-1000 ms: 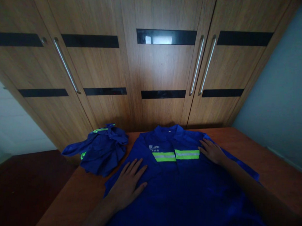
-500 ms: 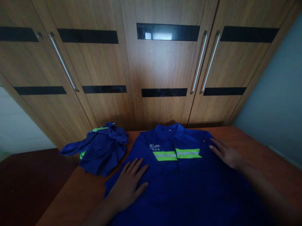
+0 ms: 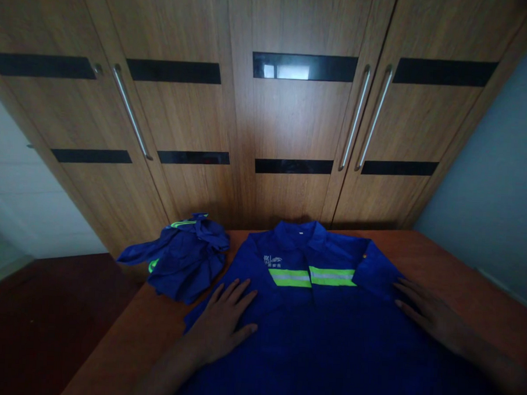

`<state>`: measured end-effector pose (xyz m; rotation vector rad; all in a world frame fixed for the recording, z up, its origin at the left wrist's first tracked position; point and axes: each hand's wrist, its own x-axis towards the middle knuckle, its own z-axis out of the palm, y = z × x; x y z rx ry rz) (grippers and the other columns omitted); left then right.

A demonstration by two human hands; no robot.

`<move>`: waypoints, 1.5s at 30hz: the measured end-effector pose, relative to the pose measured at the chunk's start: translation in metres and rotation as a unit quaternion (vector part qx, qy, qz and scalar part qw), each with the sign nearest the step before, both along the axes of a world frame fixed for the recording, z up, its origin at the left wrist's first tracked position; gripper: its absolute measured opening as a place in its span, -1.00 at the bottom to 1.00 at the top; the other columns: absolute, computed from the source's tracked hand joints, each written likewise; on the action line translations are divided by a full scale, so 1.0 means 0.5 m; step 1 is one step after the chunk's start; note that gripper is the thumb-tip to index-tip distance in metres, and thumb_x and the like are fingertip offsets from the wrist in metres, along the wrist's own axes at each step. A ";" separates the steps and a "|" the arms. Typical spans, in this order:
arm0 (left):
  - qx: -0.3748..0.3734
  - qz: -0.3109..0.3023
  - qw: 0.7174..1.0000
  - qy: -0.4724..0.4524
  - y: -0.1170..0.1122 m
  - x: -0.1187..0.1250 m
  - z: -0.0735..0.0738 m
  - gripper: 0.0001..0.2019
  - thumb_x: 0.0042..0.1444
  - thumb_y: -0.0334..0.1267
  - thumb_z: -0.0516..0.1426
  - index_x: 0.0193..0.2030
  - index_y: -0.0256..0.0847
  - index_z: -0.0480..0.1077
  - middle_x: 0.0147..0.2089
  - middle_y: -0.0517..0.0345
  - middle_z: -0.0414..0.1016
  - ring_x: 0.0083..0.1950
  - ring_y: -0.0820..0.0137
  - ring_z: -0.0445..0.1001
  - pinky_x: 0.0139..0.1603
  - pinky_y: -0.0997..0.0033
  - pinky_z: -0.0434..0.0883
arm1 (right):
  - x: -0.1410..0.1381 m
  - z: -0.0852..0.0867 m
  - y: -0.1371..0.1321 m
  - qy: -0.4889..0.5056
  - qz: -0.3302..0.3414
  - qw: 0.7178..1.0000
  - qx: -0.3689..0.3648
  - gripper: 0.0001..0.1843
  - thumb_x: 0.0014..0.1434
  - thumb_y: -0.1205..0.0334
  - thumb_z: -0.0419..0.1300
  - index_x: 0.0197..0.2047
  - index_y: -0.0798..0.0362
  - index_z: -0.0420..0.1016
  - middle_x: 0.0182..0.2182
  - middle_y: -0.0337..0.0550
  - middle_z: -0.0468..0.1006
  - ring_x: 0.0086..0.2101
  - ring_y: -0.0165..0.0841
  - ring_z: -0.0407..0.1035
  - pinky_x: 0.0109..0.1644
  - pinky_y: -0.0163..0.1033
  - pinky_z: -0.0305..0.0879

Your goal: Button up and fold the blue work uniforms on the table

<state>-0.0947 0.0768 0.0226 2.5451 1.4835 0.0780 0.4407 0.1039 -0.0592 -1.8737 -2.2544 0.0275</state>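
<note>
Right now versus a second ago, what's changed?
Right hand moved outward to the right and back toward the person, from beside the chest stripe to the sleeve. No grip or release visible. Unchanged: left hand flat on the blue jacket; crumpled blue garment on the table.

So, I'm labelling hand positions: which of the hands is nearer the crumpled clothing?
Left. The left hand is on the shirt, just below and right of the crumpled clothing; the right hand is at the shirt's opposite sleeve.
</note>
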 end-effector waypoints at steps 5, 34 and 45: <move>0.057 0.049 0.997 -0.015 0.075 0.024 0.031 -0.51 0.25 0.01 -0.11 0.18 -0.22 0.30 0.26 -0.09 0.27 0.27 0.17 0.23 0.30 0.09 0.12 | -0.060 0.051 0.066 -0.001 -0.003 1.000 0.023 -0.36 0.21 -0.24 -0.12 0.12 -0.01 0.39 0.17 -0.01 0.33 0.14 -0.12 0.23 0.27 0.04 0.07; 0.008 0.247 0.969 -0.003 0.460 0.083 -0.002 -0.72 0.01 -0.29 0.11 -0.11 -0.22 0.47 -0.07 -0.14 0.53 -0.05 0.15 0.51 -0.11 0.28 0.40 | -0.150 0.064 0.437 0.034 -0.020 0.999 -0.038 -0.59 0.02 0.31 0.11 -0.04 0.06 0.51 -0.06 -0.08 0.55 -0.07 -0.20 0.43 -0.03 -0.21 0.33; 0.061 0.202 0.972 -0.106 0.440 0.068 0.045 -0.76 0.07 -0.30 0.10 -0.13 -0.13 0.51 -0.04 0.11 0.55 -0.01 0.31 0.47 0.01 0.42 0.35 | -0.133 0.125 0.407 0.089 -0.014 0.996 -0.009 -0.70 0.10 0.27 0.08 -0.16 -0.03 0.58 -0.17 -0.25 0.61 -0.12 -0.26 0.47 -0.02 -0.24 0.37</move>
